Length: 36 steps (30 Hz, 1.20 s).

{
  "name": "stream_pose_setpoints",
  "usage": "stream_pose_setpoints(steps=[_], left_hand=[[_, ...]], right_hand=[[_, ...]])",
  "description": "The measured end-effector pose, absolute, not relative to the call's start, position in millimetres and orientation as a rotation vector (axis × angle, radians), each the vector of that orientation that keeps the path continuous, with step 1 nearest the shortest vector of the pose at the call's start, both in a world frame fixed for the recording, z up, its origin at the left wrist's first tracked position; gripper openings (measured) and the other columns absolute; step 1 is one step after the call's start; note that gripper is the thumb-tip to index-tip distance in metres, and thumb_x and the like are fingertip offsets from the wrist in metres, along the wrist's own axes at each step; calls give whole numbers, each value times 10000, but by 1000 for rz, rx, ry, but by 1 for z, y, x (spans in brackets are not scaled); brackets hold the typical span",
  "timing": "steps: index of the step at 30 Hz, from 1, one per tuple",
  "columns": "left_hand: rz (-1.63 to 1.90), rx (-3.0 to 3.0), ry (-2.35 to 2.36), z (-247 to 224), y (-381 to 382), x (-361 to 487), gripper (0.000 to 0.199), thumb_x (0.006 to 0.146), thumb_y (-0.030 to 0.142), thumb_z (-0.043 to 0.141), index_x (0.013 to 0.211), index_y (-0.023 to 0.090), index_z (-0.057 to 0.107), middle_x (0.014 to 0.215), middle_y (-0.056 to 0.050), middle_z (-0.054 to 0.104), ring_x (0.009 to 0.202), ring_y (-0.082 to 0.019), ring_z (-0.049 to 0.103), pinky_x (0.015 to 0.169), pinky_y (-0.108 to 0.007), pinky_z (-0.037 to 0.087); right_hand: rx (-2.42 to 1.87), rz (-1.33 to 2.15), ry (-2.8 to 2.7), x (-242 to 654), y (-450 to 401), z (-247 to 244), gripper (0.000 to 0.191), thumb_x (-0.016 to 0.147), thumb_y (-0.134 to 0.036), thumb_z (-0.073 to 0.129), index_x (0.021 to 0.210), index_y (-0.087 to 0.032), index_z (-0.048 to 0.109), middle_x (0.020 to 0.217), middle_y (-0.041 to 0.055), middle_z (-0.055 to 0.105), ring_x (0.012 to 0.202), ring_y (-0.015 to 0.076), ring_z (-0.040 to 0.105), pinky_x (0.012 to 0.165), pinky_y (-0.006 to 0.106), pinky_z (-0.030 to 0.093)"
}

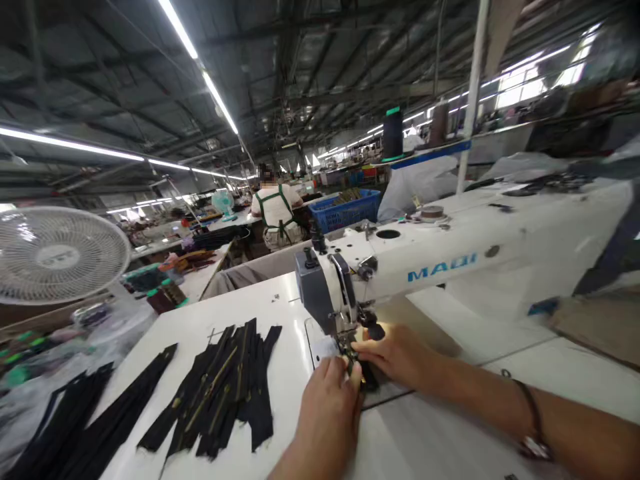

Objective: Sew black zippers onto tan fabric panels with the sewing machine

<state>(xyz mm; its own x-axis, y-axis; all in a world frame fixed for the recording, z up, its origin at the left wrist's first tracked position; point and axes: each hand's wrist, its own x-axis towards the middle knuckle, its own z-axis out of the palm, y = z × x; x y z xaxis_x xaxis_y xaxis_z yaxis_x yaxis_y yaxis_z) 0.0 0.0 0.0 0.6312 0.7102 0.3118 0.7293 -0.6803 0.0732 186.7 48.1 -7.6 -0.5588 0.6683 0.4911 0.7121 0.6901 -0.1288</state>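
Note:
A white sewing machine [445,260] stands on the white table [285,413]. My left hand [333,400] is at the front of its needle area, fingers bent and pressed together on a small dark piece [369,381]. From the right, my right hand [397,353] reaches the same spot beside the presser foot, its thumb and finger close together on the dark piece. The fingertips partly cover the piece, and its full shape cannot be made out. Left of the machine lies a pile of black fabric strips [225,387], some with gold-coloured lines.
More black strips [125,400] hang over the table's left edge. A white fan [60,257] stands at the left. Beyond the machine are a blue basket [345,212], a seated person [277,210] and a thread cone [393,133]. The machine arm spans the right side.

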Motion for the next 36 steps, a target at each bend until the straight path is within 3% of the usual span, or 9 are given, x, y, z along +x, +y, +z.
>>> stream_pose_setpoints(steps=[5, 10, 18, 23, 29, 36], left_hand=[[-482, -2773, -1244, 3, -2, 2, 304, 845, 71, 485, 1137, 122, 555, 1042, -129, 577, 930, -274, 537, 787, -437, 544], [-414, -2761, -1242, 7, -4, 4, 301, 822, 63, 504, 1115, 112, 558, 1054, -138, 574, 934, -284, 540, 759, -427, 551], [-610, -2763, -1223, 4, -7, 1, 259, 894, 123, 483, 1152, 127, 502, 1030, -113, 606, 941, -237, 583, 804, -399, 545], [-710, -2741, -1252, 0, -6, -2, 142, 918, 119, 460, 1037, 147, 532, 1015, -95, 644, 932, -212, 615, 824, -373, 539], [-780, -2722, -1233, -2, -5, -2, 123, 914, 111, 481, 997, 151, 562, 1021, -91, 668, 949, -213, 630, 829, -364, 545], [-833, -2739, -1172, -4, -4, -4, 145, 904, 122, 517, 1018, 130, 606, 1066, -110, 661, 1010, -226, 620, 859, -366, 544]], right_hand=[[-1192, -102, -2325, 184, 44, -9, 200, 881, -245, 508, 894, -225, 707, 800, 41, 667, 683, 184, 583, 588, 283, 344], [-1291, -71, -2275, 172, 68, -13, 217, 875, -202, 505, 773, -171, 693, 778, 84, 669, 708, 221, 598, 621, 300, 385], [-1223, 43, -2109, 205, 42, -8, 143, 863, -289, 567, 808, -161, 598, 727, 39, 580, 616, 157, 533, 556, 255, 417], [-769, 321, -2247, 215, 1, -11, 193, 911, -161, 417, 914, -165, 610, 815, 56, 577, 704, 148, 553, 628, 254, 436], [-918, 206, -2435, 207, -5, -17, 316, 775, -77, 442, 1023, -161, 619, 898, 63, 538, 626, 138, 508, 556, 266, 370], [-939, 206, -2456, 209, -4, -20, 333, 712, -56, 450, 977, -159, 624, 926, 65, 514, 666, 141, 501, 592, 265, 372]])
